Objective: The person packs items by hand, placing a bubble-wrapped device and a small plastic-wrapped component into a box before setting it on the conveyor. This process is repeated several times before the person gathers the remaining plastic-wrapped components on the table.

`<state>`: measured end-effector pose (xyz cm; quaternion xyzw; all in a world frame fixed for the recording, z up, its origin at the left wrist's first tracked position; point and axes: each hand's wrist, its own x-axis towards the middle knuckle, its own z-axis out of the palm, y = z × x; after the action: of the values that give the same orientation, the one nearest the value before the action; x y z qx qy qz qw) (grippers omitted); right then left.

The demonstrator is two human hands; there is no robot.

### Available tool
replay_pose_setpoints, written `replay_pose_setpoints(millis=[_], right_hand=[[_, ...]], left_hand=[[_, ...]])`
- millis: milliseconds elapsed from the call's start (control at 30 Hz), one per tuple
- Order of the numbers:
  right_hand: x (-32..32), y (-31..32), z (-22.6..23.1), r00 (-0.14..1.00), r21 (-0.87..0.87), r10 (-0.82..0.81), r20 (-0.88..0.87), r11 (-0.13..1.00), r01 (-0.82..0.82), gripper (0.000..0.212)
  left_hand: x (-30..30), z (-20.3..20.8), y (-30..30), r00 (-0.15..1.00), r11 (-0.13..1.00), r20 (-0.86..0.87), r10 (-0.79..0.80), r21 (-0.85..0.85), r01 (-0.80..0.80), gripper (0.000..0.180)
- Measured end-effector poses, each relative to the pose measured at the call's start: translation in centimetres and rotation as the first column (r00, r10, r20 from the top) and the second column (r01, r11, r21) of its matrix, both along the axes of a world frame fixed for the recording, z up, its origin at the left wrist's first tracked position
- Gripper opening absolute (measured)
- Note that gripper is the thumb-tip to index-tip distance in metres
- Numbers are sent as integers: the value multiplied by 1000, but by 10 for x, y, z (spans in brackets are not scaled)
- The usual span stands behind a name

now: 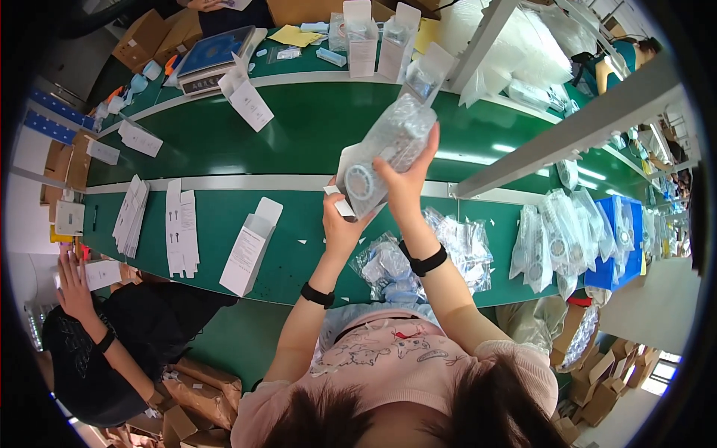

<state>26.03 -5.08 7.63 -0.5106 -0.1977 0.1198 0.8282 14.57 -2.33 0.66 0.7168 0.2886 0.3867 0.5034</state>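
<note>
Above the near edge of the green conveyor belt, my right hand (407,183) is closed round a clear plastic bag (396,134) with a pale item and a white ring-shaped part inside. My left hand (343,228) grips a white carton (349,160) with its flap open, partly hidden behind the bag. The bag's lower end lies against the carton; I cannot tell how far inside it is. Small clear bags with parts (388,269) lie in front of me, and more clear packets (463,250) are beside them. An open white box (250,250) rests to the left on the green table.
White leaflets (181,231) and flat cartons (132,216) lie at left, near a co-worker's hand (72,287). Filled clear bags (556,243) lean by a blue bin (626,269) at right. White boxes (252,104) ride the belt (299,142). A grey post (575,134) slants across the right.
</note>
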Motion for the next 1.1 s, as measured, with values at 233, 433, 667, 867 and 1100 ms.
replay_pose_setpoints(millis=[233, 433, 667, 867, 1100], right_hand=[[-8, -45, 26, 589, -332, 158, 793, 922, 200, 61], [-1, -97, 13, 456, -519, 424, 783, 848, 104, 41], [42, -147, -85, 703, -782, 468, 536, 590, 203, 42], [65, -163, -116, 465, -765, 618, 634, 592, 256, 39], [68, -156, -85, 758, -702, 530, 380, 699, -136, 24]], left_hand=[[-11, 24, -21, 1000, 889, -11, 10, 457, -4, 69], [-6, 25, -33, 975, 996, 206, 83, 28, -91, 67], [-15, 9, -19, 990, 991, -47, 134, 12, -134, 69], [-27, 0, -16, 994, 995, -96, 49, -80, -57, 67], [-24, 25, -12, 974, 962, -196, 116, 267, -61, 36]])
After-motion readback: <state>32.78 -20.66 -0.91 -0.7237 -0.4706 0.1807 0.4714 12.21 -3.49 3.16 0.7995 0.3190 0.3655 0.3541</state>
